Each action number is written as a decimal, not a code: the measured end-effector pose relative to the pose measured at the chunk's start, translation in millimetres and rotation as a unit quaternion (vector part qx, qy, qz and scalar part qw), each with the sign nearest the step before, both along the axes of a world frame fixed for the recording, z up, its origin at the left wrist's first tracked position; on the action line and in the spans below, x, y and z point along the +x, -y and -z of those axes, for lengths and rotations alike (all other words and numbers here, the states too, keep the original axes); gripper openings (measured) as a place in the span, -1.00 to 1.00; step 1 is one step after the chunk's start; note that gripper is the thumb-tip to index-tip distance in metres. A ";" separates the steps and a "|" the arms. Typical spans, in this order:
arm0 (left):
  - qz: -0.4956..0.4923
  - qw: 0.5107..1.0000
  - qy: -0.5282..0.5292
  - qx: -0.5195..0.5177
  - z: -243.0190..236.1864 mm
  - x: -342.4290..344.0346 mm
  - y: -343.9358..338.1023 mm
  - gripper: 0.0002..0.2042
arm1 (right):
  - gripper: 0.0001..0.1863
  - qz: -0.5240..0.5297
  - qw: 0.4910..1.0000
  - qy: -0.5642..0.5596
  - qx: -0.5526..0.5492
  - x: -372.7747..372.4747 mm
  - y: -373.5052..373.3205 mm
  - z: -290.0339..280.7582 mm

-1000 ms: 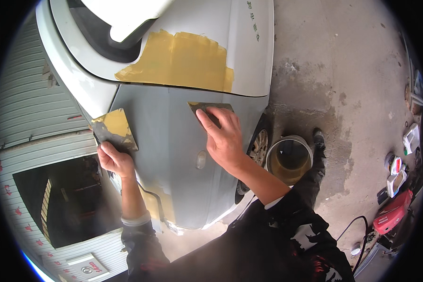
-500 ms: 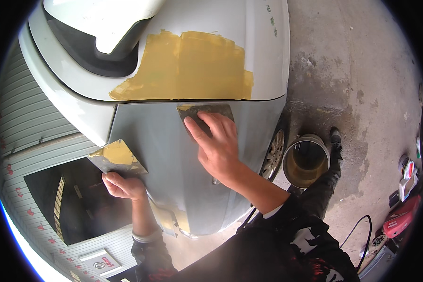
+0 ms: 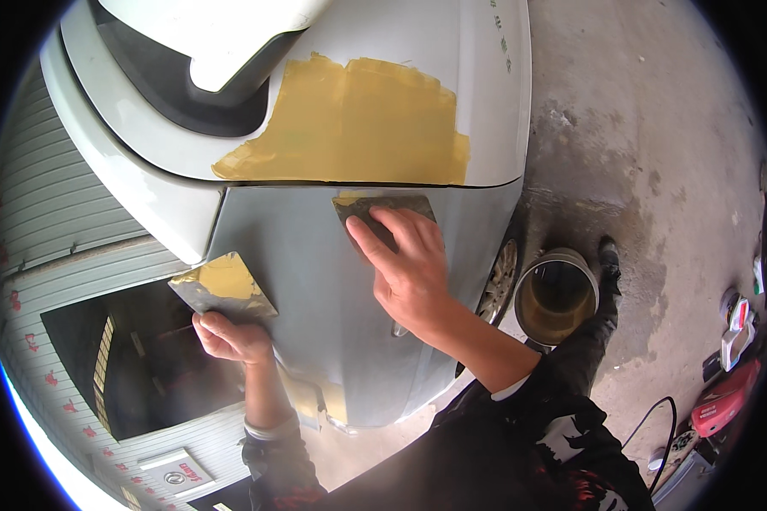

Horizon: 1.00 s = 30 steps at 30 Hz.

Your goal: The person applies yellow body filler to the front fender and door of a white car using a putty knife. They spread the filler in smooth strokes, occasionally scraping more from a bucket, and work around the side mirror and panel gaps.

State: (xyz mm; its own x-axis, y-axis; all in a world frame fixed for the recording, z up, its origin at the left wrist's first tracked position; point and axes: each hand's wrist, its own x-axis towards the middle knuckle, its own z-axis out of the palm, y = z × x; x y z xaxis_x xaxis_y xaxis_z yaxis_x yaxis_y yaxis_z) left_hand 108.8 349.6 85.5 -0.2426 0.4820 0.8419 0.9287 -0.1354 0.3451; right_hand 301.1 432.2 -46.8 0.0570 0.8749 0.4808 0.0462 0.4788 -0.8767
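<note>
Between the fingers of my left hand (image 3: 234,336) is a metal plate (image 3: 198,294) carrying a lump of yellow body filler (image 3: 230,277). My right hand (image 3: 407,264) presses a dark flat spreader (image 3: 375,211) against the grey door panel (image 3: 302,247), just below the dark gap along its far edge. A little yellow filler shows at the spreader's upper left corner. Beyond the gap, a broad coat of yellow filler (image 3: 358,123) covers part of the white front panel (image 3: 494,111). My right palm hides some of the grey surface.
A bucket (image 3: 556,296) of murky liquid stands by the car wheel (image 3: 498,281), close to my leg. The white mirror housing (image 3: 209,34) juts out at the upper left. A red case (image 3: 724,398) and a black cable (image 3: 669,426) lie on the concrete floor at the right.
The view has shifted slightly, so the car and both hands appear a little further right. Both hands keep hold of their plates; the spreader stays just below the panel gap.
</note>
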 end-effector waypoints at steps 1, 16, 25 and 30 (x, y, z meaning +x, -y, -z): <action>0.003 1.000 0.009 0.000 0.2 0.8 -0.6 -0.57 | -0.28 -0.009 1.000 0.003 0.008 2.3 -0.2 1.1; 0.011 1.000 -0.006 -0.008 -2.4 6.4 -4.4 -0.60 | -0.35 -0.029 0.997 0.057 0.046 17.1 -0.6 -10.6; 0.016 0.999 -0.018 -0.028 -3.0 9.1 -2.9 -0.60 | -0.68 -0.043 0.917 0.152 0.366 52.8 -100.2 10.0; 0.021 0.999 -0.029 -0.034 -2.3 10.2 -1.6 -0.62 | -0.67 -0.093 0.890 0.196 0.401 47.5 -122.4 5.9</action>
State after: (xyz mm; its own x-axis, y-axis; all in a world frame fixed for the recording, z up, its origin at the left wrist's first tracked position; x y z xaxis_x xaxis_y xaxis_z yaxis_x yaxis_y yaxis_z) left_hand 119.0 351.3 87.9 -0.1724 0.5474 0.8189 0.9412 -0.1536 0.3008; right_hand 348.7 554.6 -52.7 -0.3625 0.2180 0.9062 0.1274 0.9747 -0.1835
